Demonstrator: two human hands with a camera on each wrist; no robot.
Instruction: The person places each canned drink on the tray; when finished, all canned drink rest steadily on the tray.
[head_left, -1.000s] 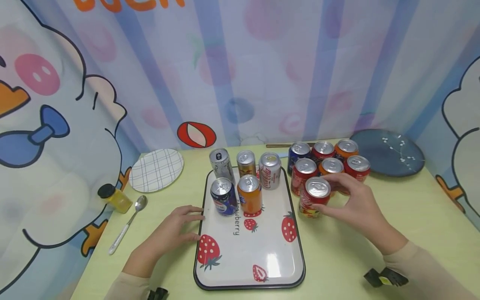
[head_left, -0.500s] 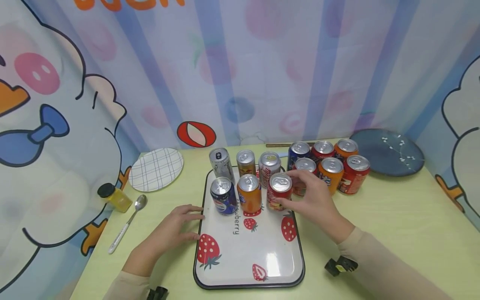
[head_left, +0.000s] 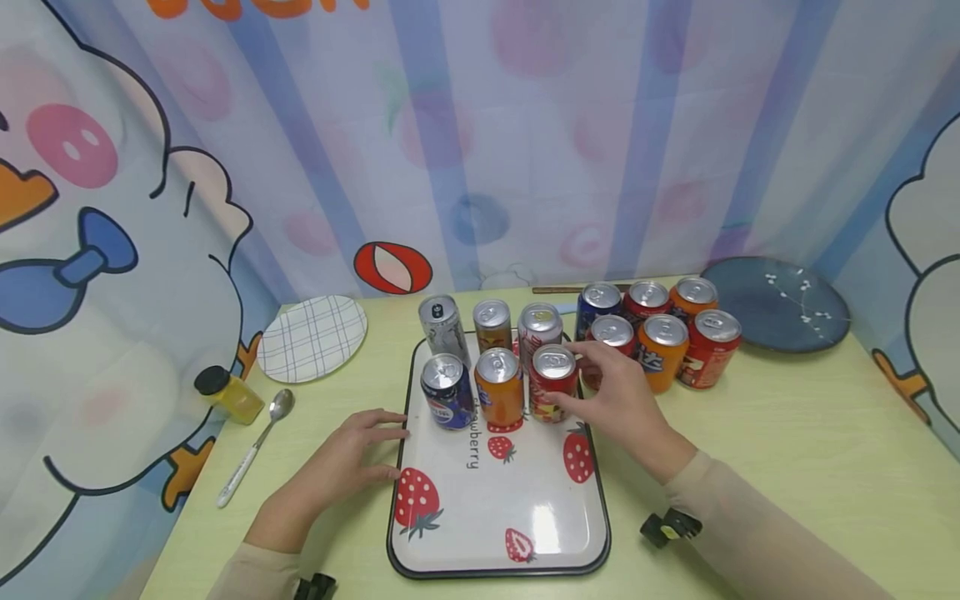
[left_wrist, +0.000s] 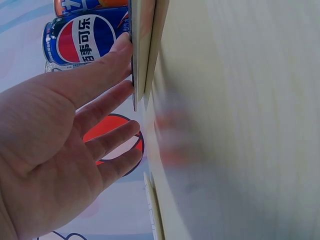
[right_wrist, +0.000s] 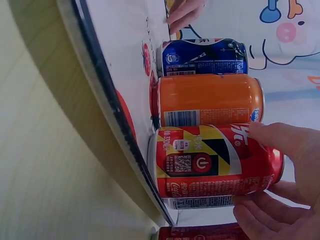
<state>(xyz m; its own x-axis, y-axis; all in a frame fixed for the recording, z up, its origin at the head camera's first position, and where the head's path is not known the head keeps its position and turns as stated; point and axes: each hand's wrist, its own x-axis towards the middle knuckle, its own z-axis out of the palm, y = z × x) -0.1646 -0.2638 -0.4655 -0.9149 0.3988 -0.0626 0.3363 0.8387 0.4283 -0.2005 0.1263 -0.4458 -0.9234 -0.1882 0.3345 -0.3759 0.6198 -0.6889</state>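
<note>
My right hand [head_left: 618, 404] grips a red Coca-Cola can [head_left: 553, 385] near its top; the can stands upright on the strawberry-print tray [head_left: 480, 529], by the right rim. In the right wrist view, thumb and fingers lie on opposite sides of the red can [right_wrist: 215, 162], its base against the tray. Left of it stand an orange soda can [head_left: 500, 396] and a blue Pepsi can [head_left: 447, 398]. Behind them are a silver can [head_left: 445, 333], a gold can [head_left: 492, 327] and a white-silver can [head_left: 539, 327]. My left hand [head_left: 347, 458] has extended fingers at the tray's left rim.
Several red, orange and blue cans [head_left: 663, 358] stand grouped right of the tray. Behind lie a dark plate [head_left: 750, 304] and a brown stick [head_left: 555, 291]. At left are a checked plate [head_left: 312, 340], a spoon [head_left: 255, 450] and a black-capped yellow jar [head_left: 231, 396].
My right hand has carried the red Coca-Cola can leftward from the group of cans onto the tray, beside the orange can. The left hand has stayed at the rim.
</note>
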